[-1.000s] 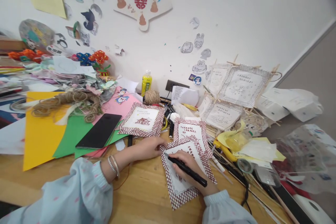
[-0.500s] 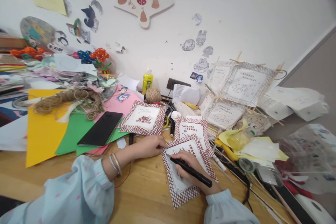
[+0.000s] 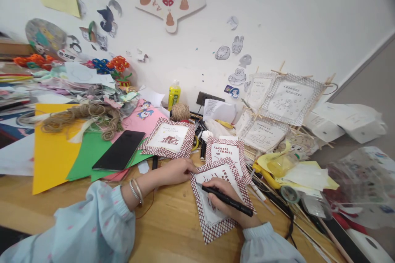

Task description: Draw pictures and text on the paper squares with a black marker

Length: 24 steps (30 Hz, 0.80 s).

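Note:
A black pen (image 3: 230, 201) slants through the closed fingers of my right hand (image 3: 220, 193), its tip against the left part of a white drawing sheet (image 3: 216, 215). The sheet has a red-brown crosshatched border, brown lettering and dark line drawing, partly covered by my hand. My left hand (image 3: 180, 171) lies at the sheet's upper left corner, its bent fingers together and gripping the edge; the fingertips are partly hidden. Partly under this sheet is another bordered sheet (image 3: 224, 148) with brown lettering. A third one, with a pavilion drawing (image 3: 168, 137), lies beyond my left hand.
Left lie a black phone (image 3: 119, 151), yellow paper (image 3: 55, 152), green paper and twine (image 3: 83, 117). At the back stand a yellow-green bottle (image 3: 174, 94) and twine ball (image 3: 180, 112). Right are a stick-framed paper lantern (image 3: 284, 98), a yellow glue gun (image 3: 267, 176), tape (image 3: 289, 193) and sticks.
My right hand and the pen have shifted slightly right and down across the sheet. My left hand stays at the sheet's corner. The whole view has moved a little.

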### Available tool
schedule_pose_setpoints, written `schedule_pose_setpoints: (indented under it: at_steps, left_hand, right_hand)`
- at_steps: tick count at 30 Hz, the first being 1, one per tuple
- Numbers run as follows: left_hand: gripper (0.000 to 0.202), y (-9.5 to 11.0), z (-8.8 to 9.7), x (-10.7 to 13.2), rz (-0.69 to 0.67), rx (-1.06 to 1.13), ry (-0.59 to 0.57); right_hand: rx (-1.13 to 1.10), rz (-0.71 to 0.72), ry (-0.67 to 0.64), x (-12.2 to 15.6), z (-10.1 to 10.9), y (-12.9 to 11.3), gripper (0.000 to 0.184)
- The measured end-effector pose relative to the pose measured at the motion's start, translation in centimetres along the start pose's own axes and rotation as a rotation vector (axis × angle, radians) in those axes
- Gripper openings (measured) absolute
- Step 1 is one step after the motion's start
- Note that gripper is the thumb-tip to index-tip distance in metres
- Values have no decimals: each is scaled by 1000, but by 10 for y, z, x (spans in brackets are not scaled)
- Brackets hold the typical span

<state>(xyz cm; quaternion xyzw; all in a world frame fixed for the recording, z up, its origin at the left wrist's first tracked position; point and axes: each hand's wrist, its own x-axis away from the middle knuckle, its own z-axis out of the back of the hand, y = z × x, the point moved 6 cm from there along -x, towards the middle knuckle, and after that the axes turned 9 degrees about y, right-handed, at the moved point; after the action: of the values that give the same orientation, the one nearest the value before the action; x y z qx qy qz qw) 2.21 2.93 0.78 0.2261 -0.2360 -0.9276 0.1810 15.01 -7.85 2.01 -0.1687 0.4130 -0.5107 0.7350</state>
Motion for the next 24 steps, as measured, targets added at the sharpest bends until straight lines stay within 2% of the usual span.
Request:
schedule_pose_setpoints:
  at_steps: [9, 19, 24]
  left_hand:
    - [32, -1, 1, 1, -12, 45, 27]
    - [43, 3, 1, -1, 5, 44, -7]
    - [43, 1, 1, -1, -10, 27, 1]
  right_hand:
    - [15, -34, -49, 4, 1, 2, 27]
    - [-13, -88, -66, 6, 2, 7, 27]
    - [-25, -70, -55, 9, 2, 10, 26]
